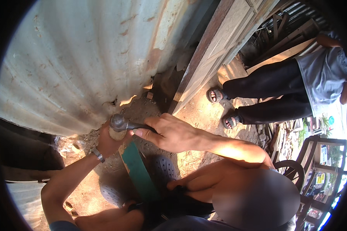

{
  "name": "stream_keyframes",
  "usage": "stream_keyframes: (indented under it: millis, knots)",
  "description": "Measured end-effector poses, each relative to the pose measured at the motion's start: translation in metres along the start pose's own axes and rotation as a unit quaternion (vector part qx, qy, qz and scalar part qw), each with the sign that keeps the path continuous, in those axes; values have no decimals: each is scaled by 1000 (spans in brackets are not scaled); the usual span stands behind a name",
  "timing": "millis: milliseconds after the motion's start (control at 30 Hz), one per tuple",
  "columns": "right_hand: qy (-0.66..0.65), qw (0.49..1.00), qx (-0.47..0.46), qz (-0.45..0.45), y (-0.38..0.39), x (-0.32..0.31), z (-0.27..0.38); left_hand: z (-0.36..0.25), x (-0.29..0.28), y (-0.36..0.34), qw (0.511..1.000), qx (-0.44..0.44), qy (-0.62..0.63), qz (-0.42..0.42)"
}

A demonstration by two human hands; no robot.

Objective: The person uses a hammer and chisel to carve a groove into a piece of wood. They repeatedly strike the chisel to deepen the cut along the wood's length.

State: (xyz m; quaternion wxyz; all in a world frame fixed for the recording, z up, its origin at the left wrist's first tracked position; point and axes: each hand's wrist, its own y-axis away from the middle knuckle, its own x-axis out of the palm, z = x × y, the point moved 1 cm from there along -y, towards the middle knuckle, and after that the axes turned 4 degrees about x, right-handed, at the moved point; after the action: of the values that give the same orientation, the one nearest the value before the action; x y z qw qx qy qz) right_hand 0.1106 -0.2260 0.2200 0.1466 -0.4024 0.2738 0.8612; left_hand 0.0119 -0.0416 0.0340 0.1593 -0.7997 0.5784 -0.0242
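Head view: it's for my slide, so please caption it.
Right hand holding a hammer over a pale piece in the left hand.

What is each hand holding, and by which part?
The right hand grips a hammer by its handle; the left hand, a pale piece near its rounded end, kind unclear.

With the hammer as your landmark, your left hand grips a wooden piece beneath its head; your right hand wraps its handle. Beyond stands the sheet wall; rightward, another person; nearer you, the board.
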Motion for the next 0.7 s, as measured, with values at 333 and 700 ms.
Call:
stream_keyframes:
  millis: [333,700]
  knots:
    - [-60,996,-47,-39,3,3,-9,17,17,12,999,-41,33,-8]
    - [-5,998,-39,-52,18,29,-29,54,29,25,998,23,-57,2]
